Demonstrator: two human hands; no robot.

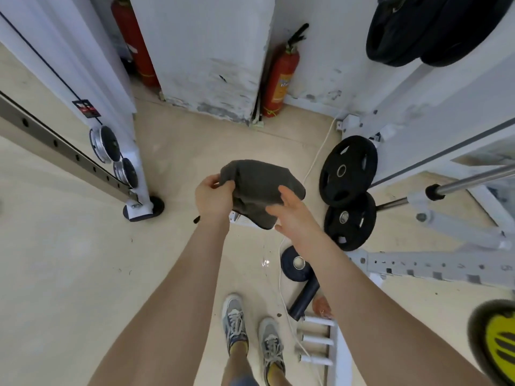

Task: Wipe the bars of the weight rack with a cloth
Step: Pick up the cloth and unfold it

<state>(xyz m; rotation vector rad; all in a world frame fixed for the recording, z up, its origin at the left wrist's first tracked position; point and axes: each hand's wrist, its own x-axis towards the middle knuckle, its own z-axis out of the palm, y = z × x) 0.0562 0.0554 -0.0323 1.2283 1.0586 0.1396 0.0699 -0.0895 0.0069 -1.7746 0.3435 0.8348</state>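
Observation:
A dark grey cloth [260, 188] hangs bunched in front of me at the middle of the view. My left hand [213, 197] grips its left edge with curled fingers. My right hand [292, 215] is beside the cloth's right lower side, fingers straight and spread, touching or nearly touching it. The white weight rack [434, 264] stands to the right, with a perforated white bar low down and a chrome bar [473, 181] sticking out above it. Two black weight plates [348, 196] hang on the rack's pegs.
Another white frame [122, 140] with small pulleys stands at left. Two red fire extinguishers [280, 82] lean by the white pillar. A small dark plate and a roller [299, 277] lie on the floor by a white cable. My feet [252, 335] stand below.

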